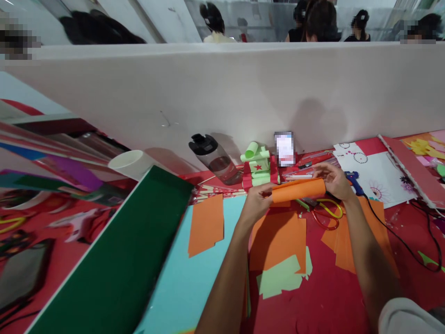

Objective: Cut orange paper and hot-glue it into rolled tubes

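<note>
A sheet of orange paper [299,192], curled into a loose roll, stretches between my two hands above the red table. My left hand [259,200] pinches its left end. At the other end, the fingers of my right hand [333,180] are bent around the paper's edge. Beneath the roll lie flat orange sheets [278,239] and torn light green paper scraps [281,277]. Scissors with yellow and red handles [328,214] rest just below my right hand. Beyond my left hand stands a light green paper model tank [259,166] with a red star.
A dark-lidded water bottle [219,160] and a lit phone [285,149] stand by the white partition [222,88]. A green board [114,260] slants across the left. A blue glue gun [354,182] trails its black cable at the right. People sit beyond the partition.
</note>
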`<state>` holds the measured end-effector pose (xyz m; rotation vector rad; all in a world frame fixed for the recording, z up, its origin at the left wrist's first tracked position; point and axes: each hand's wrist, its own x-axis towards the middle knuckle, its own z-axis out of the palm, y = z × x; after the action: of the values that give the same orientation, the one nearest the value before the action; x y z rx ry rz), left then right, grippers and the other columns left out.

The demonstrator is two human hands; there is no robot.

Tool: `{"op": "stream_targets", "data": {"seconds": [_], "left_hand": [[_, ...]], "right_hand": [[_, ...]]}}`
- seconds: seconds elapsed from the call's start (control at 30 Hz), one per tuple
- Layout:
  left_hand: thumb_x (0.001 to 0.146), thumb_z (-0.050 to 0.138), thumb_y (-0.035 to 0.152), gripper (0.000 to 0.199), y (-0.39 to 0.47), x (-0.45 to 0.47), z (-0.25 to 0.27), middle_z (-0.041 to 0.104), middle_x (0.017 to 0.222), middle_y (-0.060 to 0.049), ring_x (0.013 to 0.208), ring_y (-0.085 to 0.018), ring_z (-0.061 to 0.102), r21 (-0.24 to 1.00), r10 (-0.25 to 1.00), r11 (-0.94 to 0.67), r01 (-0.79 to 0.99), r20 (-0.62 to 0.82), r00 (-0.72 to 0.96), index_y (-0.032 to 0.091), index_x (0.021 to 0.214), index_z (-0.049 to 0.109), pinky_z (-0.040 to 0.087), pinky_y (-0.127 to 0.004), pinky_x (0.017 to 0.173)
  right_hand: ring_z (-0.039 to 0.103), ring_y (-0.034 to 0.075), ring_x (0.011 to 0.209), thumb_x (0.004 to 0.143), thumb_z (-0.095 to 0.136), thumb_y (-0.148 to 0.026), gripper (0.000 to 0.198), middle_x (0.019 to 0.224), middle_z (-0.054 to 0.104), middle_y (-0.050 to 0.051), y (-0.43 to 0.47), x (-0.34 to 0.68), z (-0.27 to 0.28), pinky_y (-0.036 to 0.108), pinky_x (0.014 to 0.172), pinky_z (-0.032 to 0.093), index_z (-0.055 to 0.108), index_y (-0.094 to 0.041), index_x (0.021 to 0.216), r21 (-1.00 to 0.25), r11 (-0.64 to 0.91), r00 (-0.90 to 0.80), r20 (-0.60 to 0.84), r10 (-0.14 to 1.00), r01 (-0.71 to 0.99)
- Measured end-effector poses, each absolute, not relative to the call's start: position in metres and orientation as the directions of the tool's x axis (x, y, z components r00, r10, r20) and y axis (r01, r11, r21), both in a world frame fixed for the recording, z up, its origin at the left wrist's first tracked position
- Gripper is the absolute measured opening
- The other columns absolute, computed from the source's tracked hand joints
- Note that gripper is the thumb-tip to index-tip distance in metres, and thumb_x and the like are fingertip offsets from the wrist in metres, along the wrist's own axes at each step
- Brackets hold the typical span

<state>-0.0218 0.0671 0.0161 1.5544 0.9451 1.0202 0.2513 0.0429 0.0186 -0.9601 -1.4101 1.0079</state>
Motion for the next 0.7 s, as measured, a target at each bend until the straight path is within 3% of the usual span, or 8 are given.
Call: {"op": "stream_targets", "data": {"seconds": [0.13, 0.27, 0.47, 0.7], "left_hand": [[0.069, 0.073, 0.022, 0.013, 0.065, -0.022, 0.017, 0.078, 0.077, -0.004, 0.07, -0.016, 0.069, 0.979, 0.904, -0.192, 0.072, 0.148, 0.401, 0.014, 0.076, 0.081, 0.053, -0.022, 0.065], [0.071, 0.073, 0.022, 0.013, 0.065, -0.021, 0.015, 0.079, 0.08, -0.005, 0.073, -0.017, 0.072, 0.981, 0.886, -0.185, 0.059, 0.141, 0.442, 0.014, 0.077, 0.081, 0.052, -0.022, 0.066], [0.072, 0.076, 0.023, 0.015, 0.066, -0.019, 0.011, 0.08, 0.081, -0.005, 0.077, -0.019, 0.074, 0.986, 0.879, -0.162, 0.032, 0.129, 0.459, 0.014, 0.082, 0.082, 0.054, -0.023, 0.068], [0.071, 0.08, 0.028, 0.026, 0.067, -0.019, 0.01, 0.081, 0.086, -0.007, 0.086, -0.023, 0.077, 0.991, 0.852, -0.13, 0.026, 0.098, 0.514, 0.015, 0.093, 0.083, 0.057, -0.025, 0.069]], "right_hand": [[0.074, 0.025, 0.105, 0.077, 0.083, -0.026, 0.041, 0.111, 0.079, 0.009, 0.038, 0.25, 0.026, 0.038, 0.091, 0.059, 0.075, -0.022, 0.117, -0.978, 0.21, -0.283, 0.197, 0.939, 0.015], [0.074, 0.03, 0.112, 0.075, 0.085, -0.029, 0.052, 0.12, 0.078, 0.012, 0.036, 0.247, 0.031, 0.043, 0.092, 0.061, 0.075, -0.022, 0.126, -0.99, 0.137, -0.409, 0.109, 0.906, 0.04], [0.069, 0.033, 0.125, 0.074, 0.084, -0.032, 0.055, 0.128, 0.076, 0.013, 0.037, 0.244, 0.039, 0.048, 0.101, 0.057, 0.075, -0.022, 0.127, -0.977, 0.197, -0.423, 0.146, 0.894, 0.078], [0.069, 0.032, 0.125, 0.074, 0.086, -0.032, 0.053, 0.128, 0.075, 0.014, 0.038, 0.246, 0.039, 0.046, 0.104, 0.056, 0.077, -0.022, 0.125, -0.964, 0.242, -0.453, 0.169, 0.875, 0.109]]}}
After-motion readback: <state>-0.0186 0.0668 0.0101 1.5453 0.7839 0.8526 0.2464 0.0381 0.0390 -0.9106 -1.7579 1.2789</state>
